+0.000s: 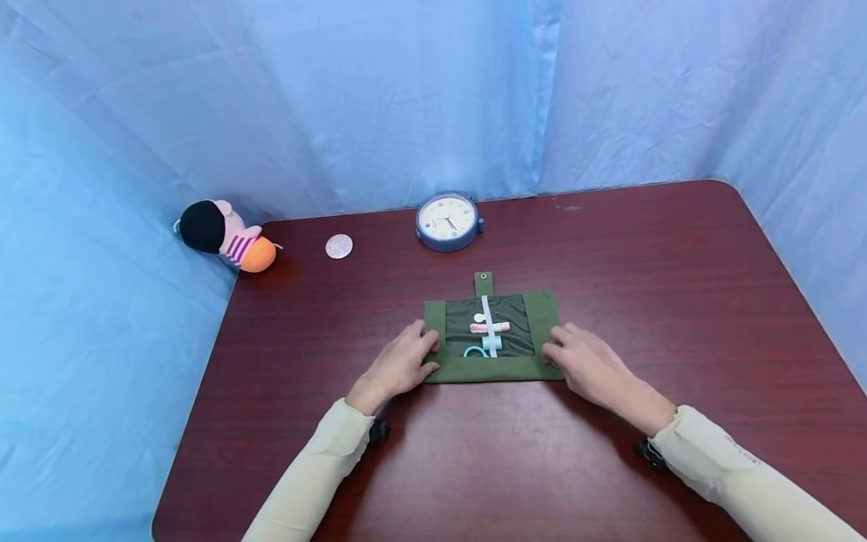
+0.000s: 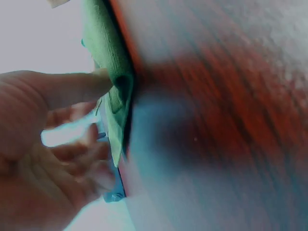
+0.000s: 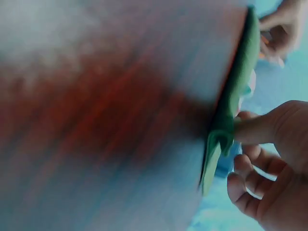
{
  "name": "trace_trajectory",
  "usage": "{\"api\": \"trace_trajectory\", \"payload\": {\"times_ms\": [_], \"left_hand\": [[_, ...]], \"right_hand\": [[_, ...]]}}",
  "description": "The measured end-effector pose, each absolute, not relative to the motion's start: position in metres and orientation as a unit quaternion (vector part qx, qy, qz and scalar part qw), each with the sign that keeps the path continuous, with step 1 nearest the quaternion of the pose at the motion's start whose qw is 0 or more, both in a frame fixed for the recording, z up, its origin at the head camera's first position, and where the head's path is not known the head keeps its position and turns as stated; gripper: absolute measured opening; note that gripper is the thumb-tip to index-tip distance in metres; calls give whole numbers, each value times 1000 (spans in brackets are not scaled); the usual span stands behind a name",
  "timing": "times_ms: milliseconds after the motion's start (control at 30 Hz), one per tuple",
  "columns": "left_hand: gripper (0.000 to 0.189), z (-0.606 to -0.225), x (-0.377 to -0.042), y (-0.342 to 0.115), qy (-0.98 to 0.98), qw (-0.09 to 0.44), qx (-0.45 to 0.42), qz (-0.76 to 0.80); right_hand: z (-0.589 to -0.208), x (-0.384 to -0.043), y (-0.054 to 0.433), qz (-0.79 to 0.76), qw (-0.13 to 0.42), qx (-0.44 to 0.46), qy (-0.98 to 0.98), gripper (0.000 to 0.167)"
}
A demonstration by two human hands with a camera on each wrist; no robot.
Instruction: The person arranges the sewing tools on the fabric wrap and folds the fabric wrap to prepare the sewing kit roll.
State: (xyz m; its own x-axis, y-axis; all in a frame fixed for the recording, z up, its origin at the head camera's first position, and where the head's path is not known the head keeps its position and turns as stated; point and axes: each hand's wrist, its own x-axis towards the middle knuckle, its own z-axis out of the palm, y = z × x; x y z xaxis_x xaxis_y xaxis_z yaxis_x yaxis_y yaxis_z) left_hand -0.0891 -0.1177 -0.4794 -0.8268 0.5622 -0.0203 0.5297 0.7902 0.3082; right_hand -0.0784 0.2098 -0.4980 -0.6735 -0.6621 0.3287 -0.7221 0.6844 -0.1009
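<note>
A green fabric sewing-kit pouch (image 1: 494,369) lies unfolded on the table, its near edge turned over in a strip. Under its white elastic band (image 1: 487,312) sit a white round piece (image 1: 479,318), a small pink strip (image 1: 478,328) and a teal spool (image 1: 499,343). A teal ring (image 1: 476,350), like a scissors handle, is partly covered by the turned edge. At the pouch's left side my left hand (image 1: 403,359) presses its thumb on the folded strip, the other fingers loosely bent. My right hand (image 1: 591,365) touches the right near corner the same way, thumb on the fold (image 3: 226,127).
Beyond the pouch a blue round clock (image 1: 447,222) stands near the table's far edge. To its left lies a silver coin-like disc (image 1: 339,246). A plush toy (image 1: 233,237) rests at the far left corner. Blue curtains (image 1: 406,98) hang around the table (image 1: 677,286).
</note>
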Motion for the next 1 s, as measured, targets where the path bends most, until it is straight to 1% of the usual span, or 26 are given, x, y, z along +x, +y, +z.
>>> {"api": "trace_trajectory", "payload": {"times_ms": [33,100,133,200,233,300,367,467,567,667,767,900,1000], "left_hand": [[18,-480,-88,-117,940,34,315,129],[16,-480,-84,-114,924,-1,372,89],[14,-479,-82,-113,916,-11,395,69],[12,-477,-77,-109,907,-12,420,37],[10,-476,-74,-107,907,-5,420,22],[15,-473,-69,-103,913,8,409,-3],[20,-472,-66,-99,919,9,393,-26],[20,-474,-63,-94,922,-12,382,-56],[14,-477,-62,-90,919,-45,384,-76],[9,-478,-63,-89,912,-65,394,-90],[6,-477,-64,-90,910,-61,400,-89],[7,-472,-66,-93,918,-34,390,-66],[9,-468,-65,-95,921,-17,387,-47]], "right_hand": [[-498,-77,208,90,146,403,-899,25],[-496,-72,205,52,150,425,-891,23],[-495,-70,203,40,152,431,-889,21],[-493,-65,202,28,160,438,-884,20],[-492,-63,202,24,161,437,-885,20],[-491,-60,201,15,159,435,-886,25],[-491,-59,198,-1,158,434,-887,28],[-494,-60,194,-39,171,442,-880,29],[-496,-63,191,-73,193,454,-866,25],[-496,-66,190,-88,199,459,-861,22],[-495,-69,191,-88,191,461,-862,18],[-493,-73,196,-82,194,471,-857,11],[-491,-75,201,-64,190,479,-855,11]]}}
